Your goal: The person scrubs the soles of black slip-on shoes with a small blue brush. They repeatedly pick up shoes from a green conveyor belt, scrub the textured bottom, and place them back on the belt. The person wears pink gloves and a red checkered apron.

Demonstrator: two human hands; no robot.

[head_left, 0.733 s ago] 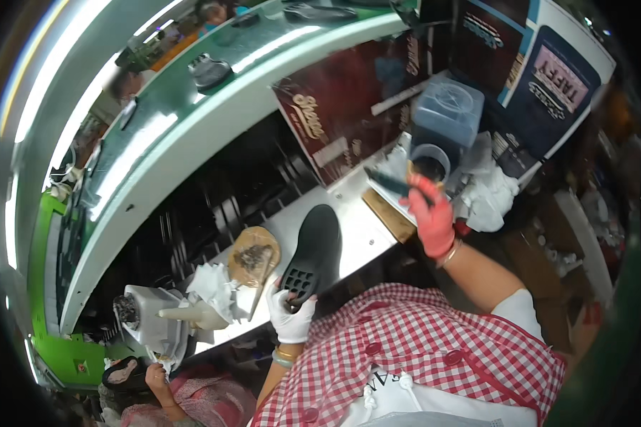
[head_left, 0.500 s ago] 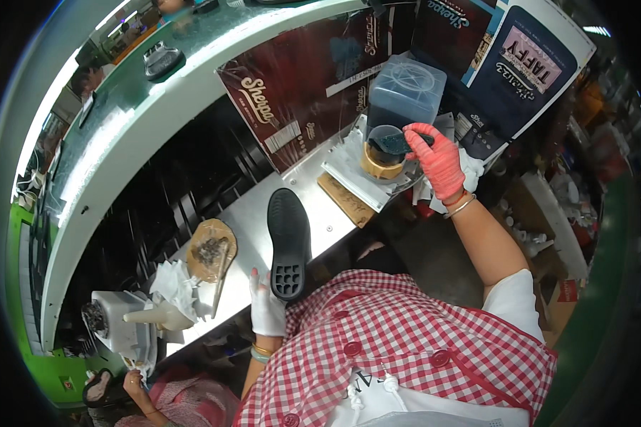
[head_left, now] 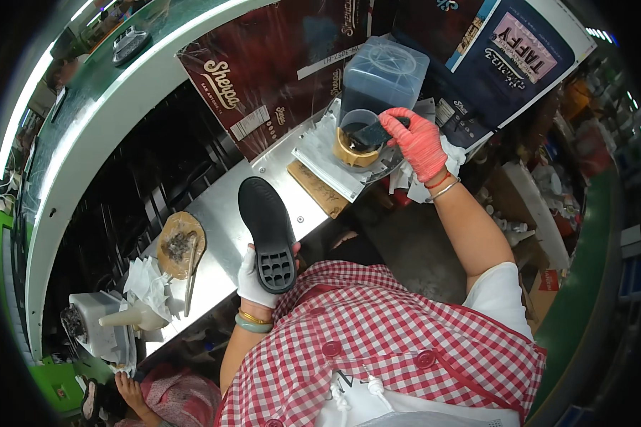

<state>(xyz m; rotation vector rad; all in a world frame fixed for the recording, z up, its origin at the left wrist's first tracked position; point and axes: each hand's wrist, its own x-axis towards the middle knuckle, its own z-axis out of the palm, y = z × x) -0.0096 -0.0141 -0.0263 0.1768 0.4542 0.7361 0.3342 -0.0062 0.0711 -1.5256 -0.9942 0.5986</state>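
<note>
My left hand (head_left: 255, 281), in a white glove with bare fingertips, grips a black shoe sole (head_left: 265, 213) by its end with the square hollows. The sole tilts over the metal bench edge. In a pink-red glove, my right hand (head_left: 420, 144) pinches the handle of a dark, flat-ended brush (head_left: 372, 134). The brush end reaches into a clear round cup (head_left: 354, 153) with a tan, stained lower part and dark liquid inside. Right behind that cup stands a translucent plastic box (head_left: 388, 71). The fingers under the sole are partly hidden.
The metal bench (head_left: 228, 203) carries a round tan pad (head_left: 181, 245) with a stick on it, crumpled white tissue (head_left: 147, 285), and a cream nozzle bottle (head_left: 132, 317). Dark red cardboard (head_left: 263, 78) stands behind. Another person's hand (head_left: 129, 390) shows at the lower left.
My left hand has closed around the sole's lower end and raised and tilted it. My right hand has pushed the brush further down into the cup. The whole view has shifted slightly.
</note>
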